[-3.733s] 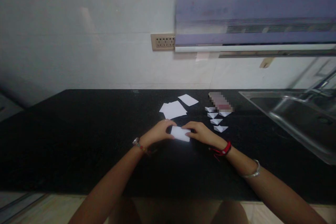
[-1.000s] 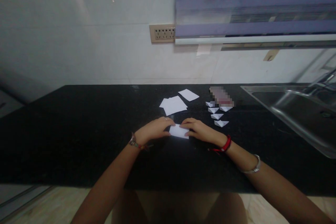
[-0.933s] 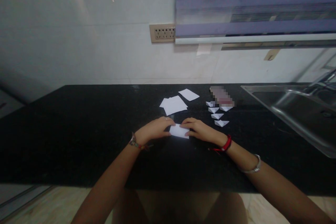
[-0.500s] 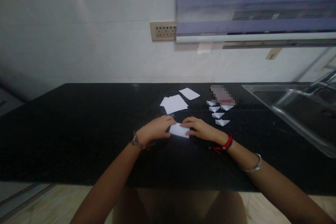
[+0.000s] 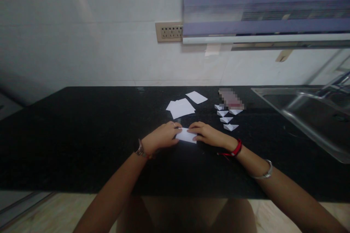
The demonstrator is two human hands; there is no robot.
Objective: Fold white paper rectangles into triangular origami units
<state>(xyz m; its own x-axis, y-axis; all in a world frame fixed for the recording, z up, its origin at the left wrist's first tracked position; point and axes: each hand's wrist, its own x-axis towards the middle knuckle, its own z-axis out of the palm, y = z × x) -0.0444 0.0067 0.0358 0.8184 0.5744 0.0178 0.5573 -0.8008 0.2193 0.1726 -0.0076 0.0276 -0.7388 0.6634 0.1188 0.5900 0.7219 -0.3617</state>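
A small white piece of paper, which looks folded into a narrow rectangle, lies on the black countertop between my hands. My left hand grips its left end, thumb at the near side and fingers at the far side. At the right end, my right hand holds it in the same way. Just beyond them rests a stack of white paper sheets. Several small folded paper pieces with pointed ends sit to the right of my right hand.
Another white sheet lies behind the stack. A blurred-out flat object is near the wall, touching or close to the folded pieces. On the right is a metal sink. A wall socket and a purple-blue panel are above.
My left hand has shifted very slightly at the paper's left end. The paper and my right hand stay nearly where they were; the view has moved a touch.
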